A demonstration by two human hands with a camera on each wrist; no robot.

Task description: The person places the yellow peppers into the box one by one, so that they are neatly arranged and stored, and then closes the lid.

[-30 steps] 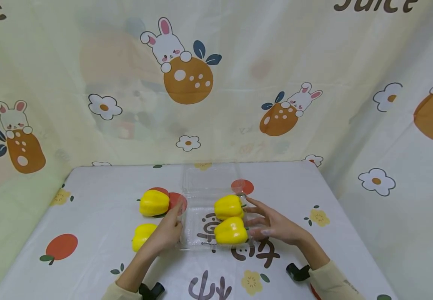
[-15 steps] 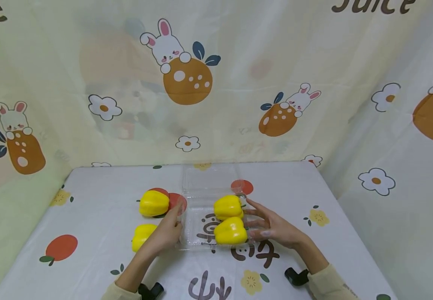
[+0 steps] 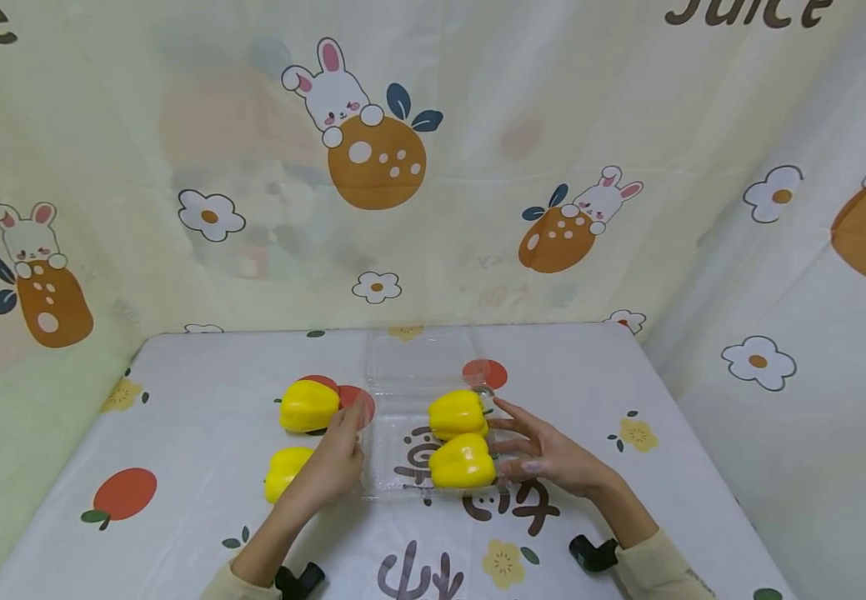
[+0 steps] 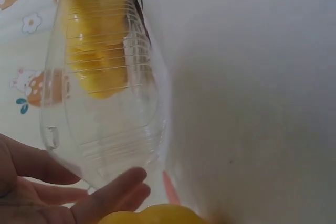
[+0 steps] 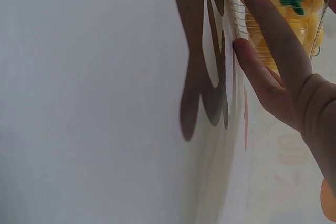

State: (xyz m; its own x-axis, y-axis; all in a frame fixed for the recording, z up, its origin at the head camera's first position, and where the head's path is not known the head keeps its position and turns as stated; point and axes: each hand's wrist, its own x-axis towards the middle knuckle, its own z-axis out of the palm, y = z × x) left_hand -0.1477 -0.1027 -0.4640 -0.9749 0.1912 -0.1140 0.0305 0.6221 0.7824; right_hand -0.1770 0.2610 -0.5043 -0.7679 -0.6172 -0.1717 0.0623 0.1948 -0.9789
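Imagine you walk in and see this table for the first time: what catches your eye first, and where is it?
Four bright yellow peppers stand out: two inside a clear plastic box at the table's middle, two more on the cloth to its left. The left hand and the right hand rest against the box's two sides with straight fingers. Behind hangs a rabbit-printed curtain.

The clear plastic box (image 3: 402,467) is flanked closely by the left hand (image 3: 331,467) and right hand (image 3: 545,454). Its left half is unoccupied; two yellow peppers (image 3: 461,437) fill the right. Approach from the left is narrowed by two loose peppers (image 3: 308,406).
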